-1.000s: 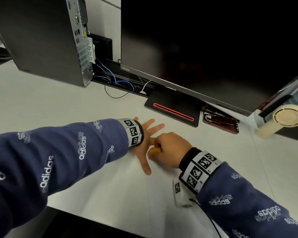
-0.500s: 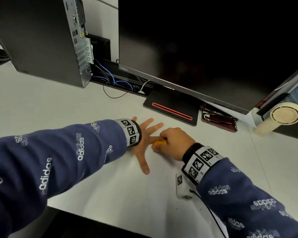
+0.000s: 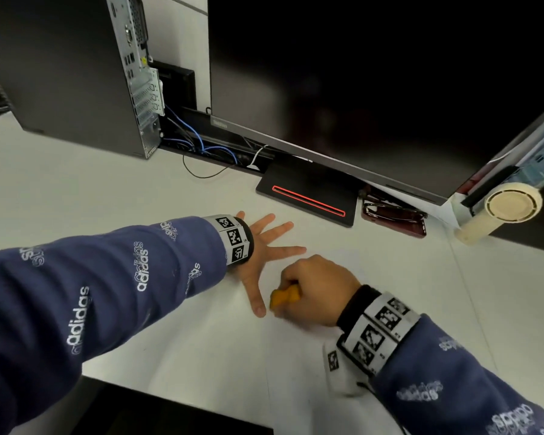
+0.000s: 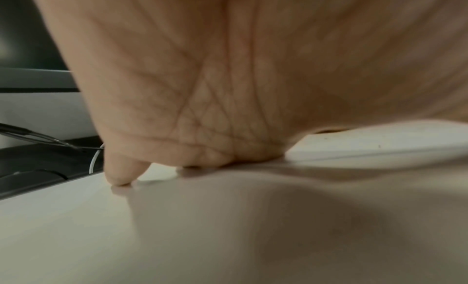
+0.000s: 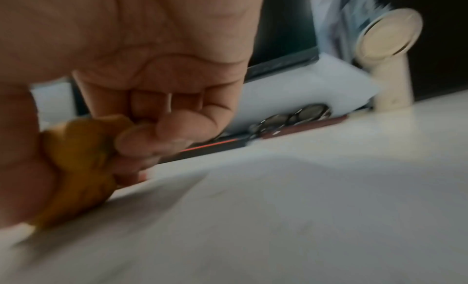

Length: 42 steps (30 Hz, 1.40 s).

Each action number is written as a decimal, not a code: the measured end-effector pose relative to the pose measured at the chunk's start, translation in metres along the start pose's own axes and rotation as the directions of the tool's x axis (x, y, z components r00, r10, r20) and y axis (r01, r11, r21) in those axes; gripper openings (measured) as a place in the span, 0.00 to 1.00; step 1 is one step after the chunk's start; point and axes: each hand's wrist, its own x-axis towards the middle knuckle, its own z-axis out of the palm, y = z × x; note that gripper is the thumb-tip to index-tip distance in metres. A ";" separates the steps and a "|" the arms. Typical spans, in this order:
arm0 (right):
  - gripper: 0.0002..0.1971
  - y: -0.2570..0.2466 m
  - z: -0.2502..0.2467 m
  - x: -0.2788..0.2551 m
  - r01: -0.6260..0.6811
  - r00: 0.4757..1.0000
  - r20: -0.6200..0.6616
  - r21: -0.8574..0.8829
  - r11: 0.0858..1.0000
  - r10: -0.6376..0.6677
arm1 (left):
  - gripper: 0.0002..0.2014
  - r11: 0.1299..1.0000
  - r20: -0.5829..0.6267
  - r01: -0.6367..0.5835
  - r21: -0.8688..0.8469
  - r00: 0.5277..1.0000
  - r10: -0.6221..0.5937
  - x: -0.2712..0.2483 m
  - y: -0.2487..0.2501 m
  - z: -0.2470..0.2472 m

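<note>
A: What lies around the hands?

B: Along the worktop's point(image 3: 107, 196) back edge, one black computer tower point(image 3: 60, 64) at the left; one dark monitor point(image 3: 374, 73) beside it, on one flat base point(image 3: 308, 193) with a red line; blue cables point(image 3: 198, 142) tangled between tower and monitor, too knotted to count; toward the back right corner, one phone in a dark red case point(image 3: 393, 219), one pair of glasses point(image 5: 291, 118) by it, and one cream hand fan point(image 3: 503, 211) standing upright.

A: And the thing being worked?

B: One orange wad point(image 3: 285, 296); it sits roughly midway between the worktop's near edge and the monitor base, and its lower end presses on the surface in the right wrist view.

A: The hands?

B: Two; the right hand point(image 3: 314, 287) has thumb and curled fingers clamped round the wad, knuckles up; the left hand point(image 3: 259, 249) lies palm down, fingers straight and spread apart, holding nothing.

A: Anything in the way?

B: The left thumb stretches toward the near edge, and its tip is just beside the wad's left end; whether they touch I cannot tell; the other left fingers fan out on the worktop just behind the right fist; the base stands near, behind both hands; the phone, glasses and fan are well apart to the right.
</note>
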 end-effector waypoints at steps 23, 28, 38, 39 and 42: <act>0.10 0.030 0.000 0.010 -0.220 0.959 -0.194 -0.046 0.974 0.207 | 0.73 1.000 0.071 -0.021 0.015 0.997 0.020 -0.007 0.000 -0.007; 0.10 0.039 0.002 0.012 -0.208 0.958 -0.203 -0.018 0.978 0.200 | 0.63 0.998 0.091 -0.058 -0.026 0.994 0.060 -0.012 0.004 -0.016; 0.09 0.015 0.001 0.006 -0.161 0.964 -0.224 -0.067 0.985 0.143 | 0.69 0.998 0.067 -0.046 0.046 0.997 0.043 -0.003 0.006 -0.002; 0.10 0.009 0.005 0.002 -0.114 0.974 -0.202 -0.031 0.993 0.105 | 0.70 0.998 0.068 -0.046 0.044 0.997 0.043 -0.003 0.006 -0.001; 0.12 -0.006 0.012 -0.012 0.010 0.996 -0.090 0.004 1.000 -0.010 | 0.69 0.997 0.043 -0.068 0.025 0.997 0.067 -0.003 0.006 0.000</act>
